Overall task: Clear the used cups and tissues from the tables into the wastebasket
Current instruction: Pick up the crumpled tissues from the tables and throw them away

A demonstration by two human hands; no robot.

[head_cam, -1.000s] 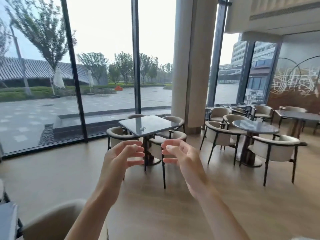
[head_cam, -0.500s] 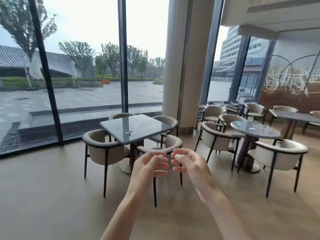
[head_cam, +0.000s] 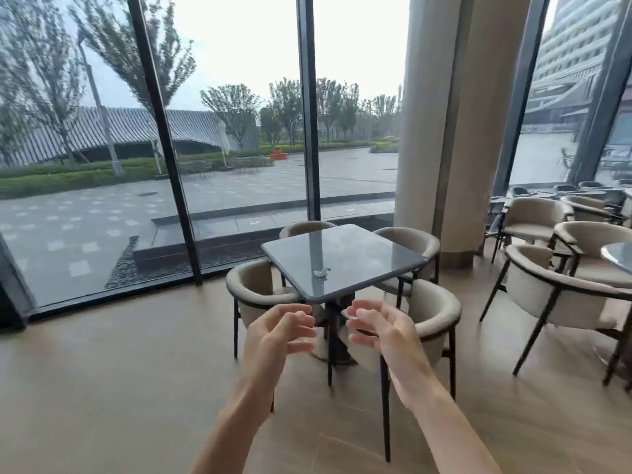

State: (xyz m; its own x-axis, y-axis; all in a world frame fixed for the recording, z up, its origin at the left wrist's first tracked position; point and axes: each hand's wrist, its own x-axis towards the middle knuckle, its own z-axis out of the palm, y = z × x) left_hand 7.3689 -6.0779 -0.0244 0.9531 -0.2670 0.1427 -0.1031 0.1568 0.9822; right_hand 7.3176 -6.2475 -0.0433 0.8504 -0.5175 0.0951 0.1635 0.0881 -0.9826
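The left hand and the right hand are raised side by side in front of the person, palms turned toward each other, fingers loosely curled and grasping nothing; a narrow gap separates the fingertips of one from the other. Just beyond them stands a square grey worktop on a dark pedestal, its glossy surface mirroring the window frame. A small crumpled white tissue lies on it, toward the near left edge (no cup shows on this surface). Four beige tub chairs ring the worktop, the nearest chair partly behind the right hand, another chair on the left side. Behind is floor-to-ceiling glass with dark mullions, and a broad pale column rises to the right. Further right, more beige chairs surround a round worktop cut off by the frame edge.
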